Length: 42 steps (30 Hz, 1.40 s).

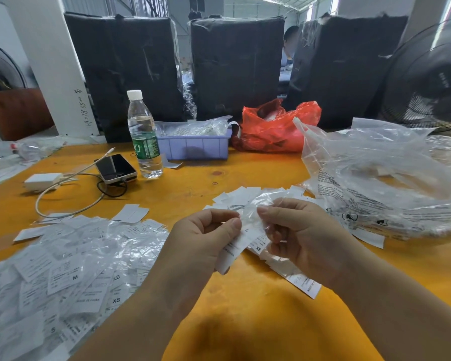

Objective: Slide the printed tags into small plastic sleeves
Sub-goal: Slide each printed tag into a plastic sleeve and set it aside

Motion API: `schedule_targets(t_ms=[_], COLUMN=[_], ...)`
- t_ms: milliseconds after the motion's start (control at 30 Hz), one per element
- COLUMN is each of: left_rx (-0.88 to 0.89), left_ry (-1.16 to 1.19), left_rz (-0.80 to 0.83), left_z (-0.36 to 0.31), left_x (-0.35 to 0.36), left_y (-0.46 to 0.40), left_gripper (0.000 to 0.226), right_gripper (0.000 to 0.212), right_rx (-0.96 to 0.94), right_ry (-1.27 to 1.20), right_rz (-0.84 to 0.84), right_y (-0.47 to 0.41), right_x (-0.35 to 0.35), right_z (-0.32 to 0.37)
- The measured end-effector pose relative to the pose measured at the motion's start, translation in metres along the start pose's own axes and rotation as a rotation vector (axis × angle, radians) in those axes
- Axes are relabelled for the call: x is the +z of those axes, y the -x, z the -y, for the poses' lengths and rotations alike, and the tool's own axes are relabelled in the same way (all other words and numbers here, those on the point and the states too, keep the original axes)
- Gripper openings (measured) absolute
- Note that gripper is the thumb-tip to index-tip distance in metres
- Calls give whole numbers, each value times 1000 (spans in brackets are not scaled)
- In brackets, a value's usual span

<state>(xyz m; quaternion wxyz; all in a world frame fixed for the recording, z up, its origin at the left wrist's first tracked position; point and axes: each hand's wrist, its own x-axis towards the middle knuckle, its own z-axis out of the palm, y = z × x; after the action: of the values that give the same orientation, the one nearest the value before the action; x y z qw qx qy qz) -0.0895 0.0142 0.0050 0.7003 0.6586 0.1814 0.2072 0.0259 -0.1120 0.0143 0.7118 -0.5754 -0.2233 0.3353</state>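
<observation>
Head view, over an orange table (pixel 245 175). Left hand (pixel 206 238) raised above the tabletop at centre, thumb and curled fingers pinching a printed tag (pixel 232 252); tag's long axis running diagonally, upper end toward the right hand, lower end hanging down and to the left, toward the viewer. Right hand (pixel 297 230) just beside the left, fingers curled, pinching a small clear plastic sleeve (pixel 253 213) at the tag's upper end; sleeve crumpled and see-through, so impossible to tell how far the tag sits inside it. Below and behind the hands, a loose spread of white tags (pixel 248 195) lying flat on the table, one marked XS near the right palm. To the left, near the table's front edge, a wide heap of sleeved tags (pixel 71 272), size letters M, XS and S readable, pointing in mixed directions. To the right, a large clear plastic bag (pixel 375 178) with black print, crumpled. Farther back: upright water bottle (pixel 143 136) with white cap, dark phone (pixel 116 168) lying flat just left of it, white charger (pixel 42 181) with cable looping across the table, lilac tray (pixel 195 145) filled with clear packets, red plastic bag (pixel 274 128) beside the tray. Behind these, three black wrapped bales (pixel 235 66) standing upright, and a fan (pixel 432 79) at the far right.
</observation>
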Motion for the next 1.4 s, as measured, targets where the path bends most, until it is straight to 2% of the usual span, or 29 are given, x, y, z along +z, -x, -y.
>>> schedule_targets(t_ms=[533,733,967,1200,1300,1400], left_rx=[12,-59,-121,-93,-85,-85], left_ry=[-14,41,23,58,64,44], left_rz=[29,47,35,34,32,17], left_z=[-3,-7,-9,-12,-12,-12], left_x=[0,1,1,1,1,1], left_y=[2,5,6,6,7,7], left_gripper=[9,8,6,3,13,7], right_gripper=[14,21,19,25,24,21], right_rx=[-28,-26,-39,-70,-88,-93], right_ry=[-25,-27,-23,32,56,64], right_rz=[55,99,143,123,113,125], right_y=[-1,-1,0,1,2,2], right_x=[-3,-3,-3,-4,-4,-4], right_z=[-1,0,1,2,3,3])
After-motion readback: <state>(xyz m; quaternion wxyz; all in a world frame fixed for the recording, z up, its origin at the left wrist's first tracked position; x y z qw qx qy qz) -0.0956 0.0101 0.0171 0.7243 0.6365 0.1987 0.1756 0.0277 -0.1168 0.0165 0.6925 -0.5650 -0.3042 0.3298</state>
